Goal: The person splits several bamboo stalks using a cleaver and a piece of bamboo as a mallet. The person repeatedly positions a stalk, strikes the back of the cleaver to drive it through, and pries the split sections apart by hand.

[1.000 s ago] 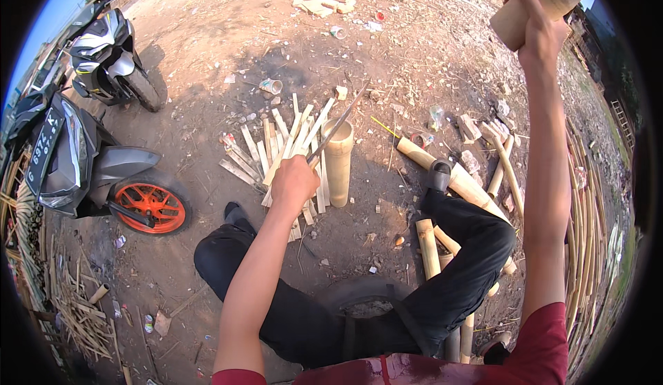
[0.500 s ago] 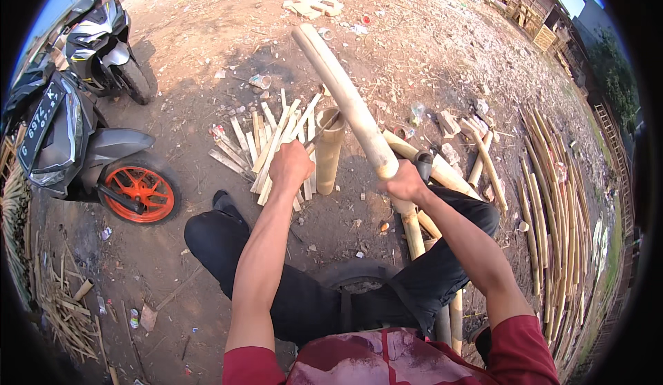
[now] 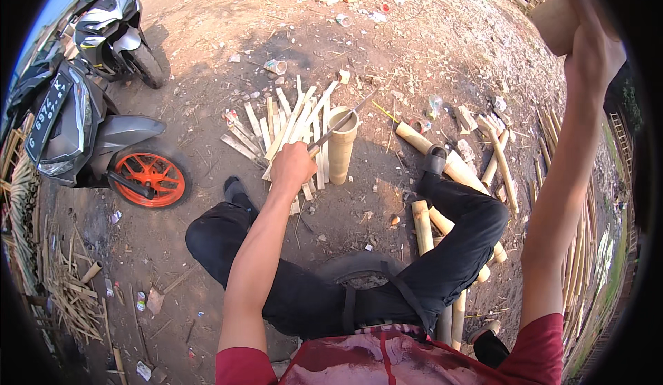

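Observation:
Near the middle, my left hand (image 3: 293, 167) is closed around the handle of a long-bladed knife (image 3: 356, 110). Its blade lies slantwise across the top of an upright bamboo section (image 3: 340, 158), which stands on the ground just right of that hand. High at the far right, my right hand (image 3: 597, 57) is wrapped round a thick length of bamboo (image 3: 552, 27), partly cut off by the dark rim of the picture. Flat split bamboo strips (image 3: 280, 126) lie fanned out behind and left of the upright section.
Cut bamboo poles (image 3: 456, 169) lie by my right foot. Two parked motorcycles stand at left, the nearer with an orange wheel (image 3: 148, 176). A tyre (image 3: 359, 267) is under me. Long bamboo poles (image 3: 583, 261) lie at far right, scraps (image 3: 69, 302) at lower left.
My right hand has swung the thick bamboo length from above the upright section up to the far right. My left hand keeps its hold on the knife; the view has shifted slightly.

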`<move>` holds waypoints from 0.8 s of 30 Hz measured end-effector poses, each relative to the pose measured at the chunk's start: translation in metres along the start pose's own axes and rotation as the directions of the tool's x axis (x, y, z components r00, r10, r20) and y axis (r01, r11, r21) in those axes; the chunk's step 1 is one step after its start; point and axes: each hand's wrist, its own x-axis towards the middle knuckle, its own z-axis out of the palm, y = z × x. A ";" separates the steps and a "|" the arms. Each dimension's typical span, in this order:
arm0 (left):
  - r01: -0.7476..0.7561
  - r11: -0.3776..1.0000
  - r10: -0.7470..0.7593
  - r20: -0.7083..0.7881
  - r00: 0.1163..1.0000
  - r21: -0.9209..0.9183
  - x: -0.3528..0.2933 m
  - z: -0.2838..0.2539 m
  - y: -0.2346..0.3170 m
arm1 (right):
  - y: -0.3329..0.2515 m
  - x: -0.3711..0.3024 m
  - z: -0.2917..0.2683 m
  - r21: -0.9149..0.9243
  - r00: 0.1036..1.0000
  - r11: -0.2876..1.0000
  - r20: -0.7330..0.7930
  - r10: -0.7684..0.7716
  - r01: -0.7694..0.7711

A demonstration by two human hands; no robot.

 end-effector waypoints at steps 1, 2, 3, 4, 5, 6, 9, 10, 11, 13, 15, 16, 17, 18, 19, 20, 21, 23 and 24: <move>-0.018 0.999 0.019 -0.041 0.999 0.034 0.001 -0.001 0.001 | 0.033 -0.077 0.016 -0.022 0.980 0.984 0.092 0.176 -0.174; -0.039 0.997 0.044 -0.068 0.997 0.068 0.006 -0.008 -0.009 | 0.068 -0.177 0.039 -0.146 0.866 0.912 0.287 0.409 -0.383; -0.096 0.994 0.099 -0.073 0.992 0.046 0.012 0.002 0.002 | 0.100 -0.264 0.037 -0.479 0.563 0.769 0.526 0.637 -0.423; -0.130 0.990 0.132 -0.031 0.991 0.047 0.020 0.008 0.013 | 0.124 -0.315 0.023 -0.750 0.166 0.588 0.566 0.807 -0.304; -0.131 0.987 0.130 0.021 0.991 0.094 0.022 0.002 0.001 | 0.125 -0.317 0.026 -0.713 0.205 0.621 0.588 0.783 -0.325; -0.082 0.989 0.084 -0.010 0.996 0.125 0.028 0.000 -0.008 | 0.114 -0.312 0.029 -0.666 0.262 0.654 0.600 0.755 -0.359; -0.058 0.992 0.063 -0.040 0.997 0.113 0.035 -0.015 -0.019 | 0.102 -0.231 0.033 -0.498 0.500 0.781 0.601 0.624 -0.376; -0.009 0.989 0.016 -0.045 0.999 0.150 0.035 -0.021 -0.027 | 0.072 -0.178 0.044 -0.405 0.496 0.765 0.590 0.637 -0.500; -0.006 0.989 0.014 -0.054 0.998 0.149 0.040 -0.022 -0.017 | 0.084 -0.136 0.039 -0.234 0.461 0.736 0.650 0.604 -0.635; -0.023 0.986 0.031 -0.048 0.998 0.164 0.035 -0.022 0.008 | 0.052 -0.057 0.028 0.154 0.520 0.636 0.731 0.442 -0.757; -0.039 0.990 0.045 -0.043 0.998 0.136 0.037 0.001 0.013 | 0.040 -0.031 0.022 0.364 0.476 0.385 0.842 0.254 -0.848; -0.042 0.985 0.050 -0.043 0.998 0.169 0.031 -0.005 0.006 | 0.037 -0.027 0.024 0.445 0.489 0.256 0.861 0.138 -0.858; -0.033 0.987 0.043 -0.057 0.997 0.156 0.027 0.000 0.005 | 0.034 -0.023 0.019 0.467 0.481 0.170 0.875 0.050 -0.868; -0.013 0.989 0.024 -0.073 0.997 0.147 0.027 0.000 0.004 | 0.034 -0.027 0.017 0.473 0.472 0.078 0.881 -0.033 -0.878; -0.006 0.988 0.018 -0.083 0.996 0.153 0.025 -0.006 0.002 | 0.033 -0.035 0.017 0.462 0.462 -0.028 0.879 -0.117 -0.887; -0.008 0.989 0.019 -0.074 0.997 0.147 0.018 -0.006 0.006 | 0.028 -0.039 0.009 0.449 0.451 -0.043 0.886 -0.110 -0.893; -0.003 0.989 0.013 -0.064 0.998 0.148 0.016 -0.008 0.009 | 0.025 -0.044 0.004 0.436 0.441 -0.069 0.891 -0.104 -0.897; -0.057 0.984 0.069 -0.064 0.996 0.169 0.022 -0.011 0.011 | 0.024 -0.048 0.000 0.445 0.444 -0.011 0.895 0.031 -0.896; -0.075 0.980 0.087 -0.060 0.994 0.184 0.023 -0.011 0.010 | 0.023 -0.051 0.001 0.452 0.459 0.077 0.875 0.157 -0.889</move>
